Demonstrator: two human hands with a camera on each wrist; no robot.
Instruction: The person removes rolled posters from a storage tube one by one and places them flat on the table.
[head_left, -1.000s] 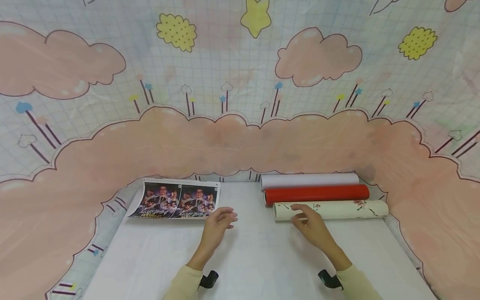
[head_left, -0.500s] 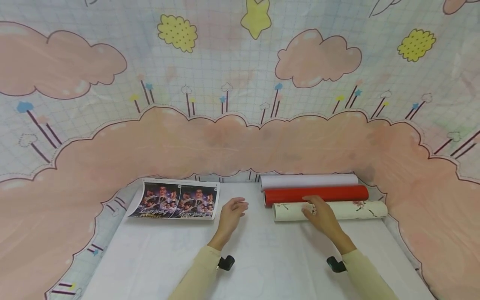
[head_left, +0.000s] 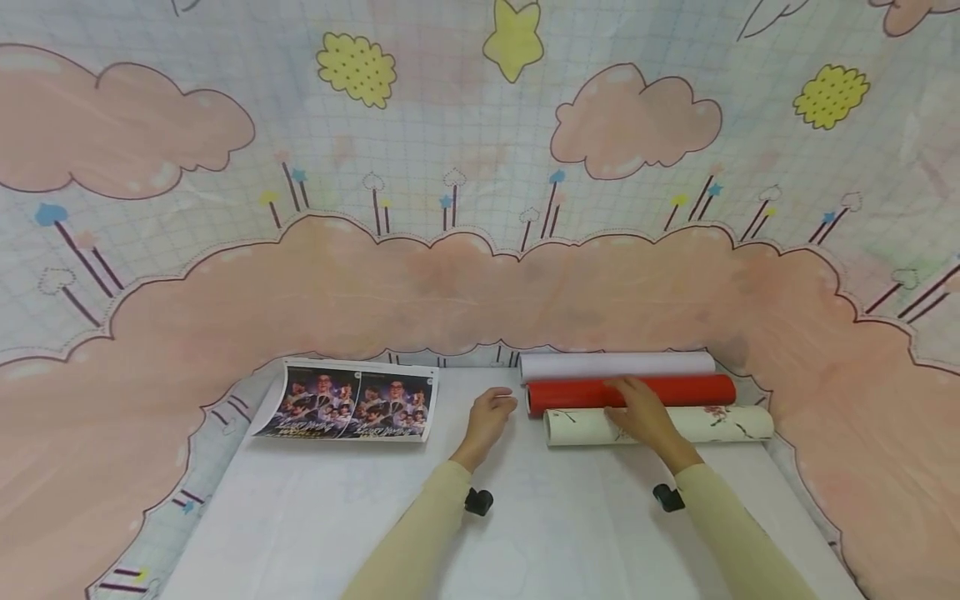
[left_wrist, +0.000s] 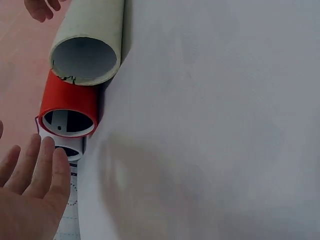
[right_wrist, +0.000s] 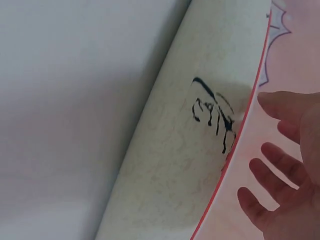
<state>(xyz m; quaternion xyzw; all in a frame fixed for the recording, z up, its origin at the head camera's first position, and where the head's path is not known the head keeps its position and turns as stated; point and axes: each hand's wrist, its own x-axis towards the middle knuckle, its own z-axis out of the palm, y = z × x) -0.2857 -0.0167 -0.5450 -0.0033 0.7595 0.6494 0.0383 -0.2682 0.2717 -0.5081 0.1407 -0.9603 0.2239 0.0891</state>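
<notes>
Three rolls of wallpaper-like sheet lie side by side at the back right: a white roll [head_left: 618,365], a red roll [head_left: 693,389] and a cream roll with a flower pattern [head_left: 720,423]. My right hand [head_left: 643,417] hovers over the cream and red rolls, fingers spread and loosely bent, holding nothing. Its fingers [right_wrist: 272,175] show beyond the cream roll [right_wrist: 170,130] in the right wrist view. Just left of the rolls' hollow ends is my left hand [head_left: 486,425], with nothing in it. The left wrist view shows its fingers [left_wrist: 37,167] extended near the white roll's end [left_wrist: 75,145].
A printed poster sheet [head_left: 393,404] with two matching pictures lies at the back left of the white-covered table [head_left: 525,533], its left side curling up. A patterned cloth [head_left: 450,292] with clouds and stars rises behind the table and along its sides.
Both hands have reached farther forward. The left hand moved right, from near the poster to the rolls' ends; the right moved from the cream roll's front toward the red roll.
</notes>
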